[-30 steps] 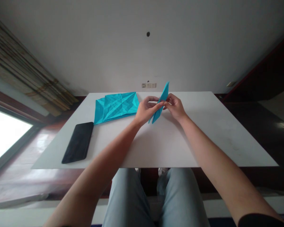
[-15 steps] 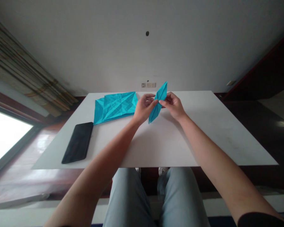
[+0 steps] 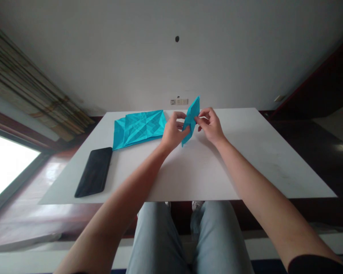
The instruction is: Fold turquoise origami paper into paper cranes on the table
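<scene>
A folded piece of turquoise origami paper (image 3: 193,114), long and pointed at both ends, is held up at a slant above the table. My left hand (image 3: 173,131) grips its left side, thumb in front and fingers behind. At the right edge, my right hand (image 3: 210,125) pinches the paper between thumb and forefinger, the other fingers curled. Just left of my left hand lie creased turquoise paper sheets (image 3: 144,127), overlapping one another.
A black smartphone (image 3: 94,172) rests near the left front of the white table (image 3: 268,160). Behind the table stands a wall with power sockets (image 3: 178,102). My legs (image 3: 157,236) are under the front edge.
The folded paper has turned, showing a narrower face. My right thumb has moved from its middle to the right edge, and the left thumb sits slightly lower.
</scene>
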Tool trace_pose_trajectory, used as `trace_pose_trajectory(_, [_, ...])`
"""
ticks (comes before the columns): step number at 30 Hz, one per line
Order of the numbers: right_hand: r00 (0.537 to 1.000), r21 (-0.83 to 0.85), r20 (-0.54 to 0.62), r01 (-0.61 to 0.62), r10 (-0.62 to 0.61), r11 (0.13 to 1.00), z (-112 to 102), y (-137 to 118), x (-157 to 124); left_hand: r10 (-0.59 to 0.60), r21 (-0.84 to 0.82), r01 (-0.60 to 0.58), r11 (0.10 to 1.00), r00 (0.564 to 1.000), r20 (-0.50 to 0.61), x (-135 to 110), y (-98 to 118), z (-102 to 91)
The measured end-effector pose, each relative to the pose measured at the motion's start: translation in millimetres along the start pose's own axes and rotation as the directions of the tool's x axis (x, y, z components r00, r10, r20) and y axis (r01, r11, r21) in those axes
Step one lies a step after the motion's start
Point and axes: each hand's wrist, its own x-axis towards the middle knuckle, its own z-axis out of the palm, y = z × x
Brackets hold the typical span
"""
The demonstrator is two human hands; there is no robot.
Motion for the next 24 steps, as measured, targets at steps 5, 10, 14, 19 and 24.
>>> trace_pose_trajectory(5, [1.000, -0.042, -0.001, 0.005, -0.005, 0.999, 2.3, -10.3, -2.6, 0.043, 0.202, -0.044, 0.978, 0.999, 0.008, 0.1, -1.2, -3.2])
trace_pose_trajectory(10, [1.000, -0.074, -0.010, -0.024, 0.024, 0.997, -0.8, -11.9, -4.5, 0.053, 0.274, -0.063, 0.960, 0.998, 0.045, -0.4, 0.1, -6.4])
trace_pose_trajectory(14, [1.000, -0.074, -0.004, -0.029, 0.029, 0.997, -2.3, -11.7, -4.9, 0.032, 0.276, -0.051, 0.960, 0.997, 0.074, -1.0, -0.8, -7.2])
trace_pose_trajectory(19, [0.999, -0.003, -0.028, -0.019, 0.019, 1.000, -0.2, -10.6, -3.0, 0.047, 0.306, -0.065, 0.950, 0.997, 0.065, -1.2, 2.0, -5.9])
trace_pose_trajectory(24, [0.998, 0.030, -0.032, -0.051, 0.052, 0.998, 1.9, -3.2, -1.6, 0.039, 0.365, -0.056, 0.929, 0.998, 0.052, 1.1, 2.9, -6.8])
